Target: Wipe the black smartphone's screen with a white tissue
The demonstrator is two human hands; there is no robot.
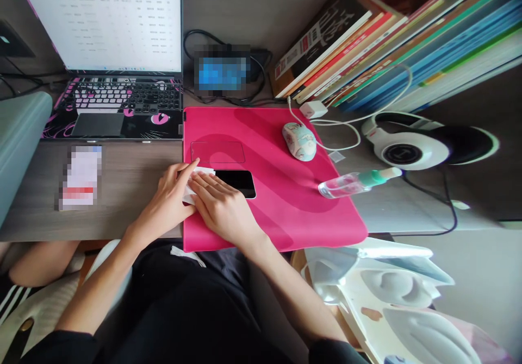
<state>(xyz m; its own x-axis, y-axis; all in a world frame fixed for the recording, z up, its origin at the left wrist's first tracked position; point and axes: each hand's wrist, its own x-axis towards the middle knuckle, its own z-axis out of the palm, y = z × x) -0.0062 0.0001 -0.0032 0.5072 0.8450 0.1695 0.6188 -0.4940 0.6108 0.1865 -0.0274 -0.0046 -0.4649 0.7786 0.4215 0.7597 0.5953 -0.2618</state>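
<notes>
A smartphone [235, 183] with a black screen lies on the pink mat [277, 223], its left end hidden under my hands. My right hand [222, 204] presses a folded white wipe [204, 170] onto the screen, fingers held together. At the phone's left end, my left hand [169, 190] grips around the edge, its index finger stretched along the wipe's upper side. A clear rectangular screen protector [217, 152] lies flat on the mat just beyond the phone. To the right, a clear spray bottle with a green neck [346, 183] lies on its side.
A patterned mouse [299, 142] sits at the mat's upper right. Headphones [408, 141], a white charger [313, 109] with its cable, and leaning books [346, 49] stand beyond. On the left are a laptop [122, 103] and another phone [79, 178]. A person's arm shows lower left.
</notes>
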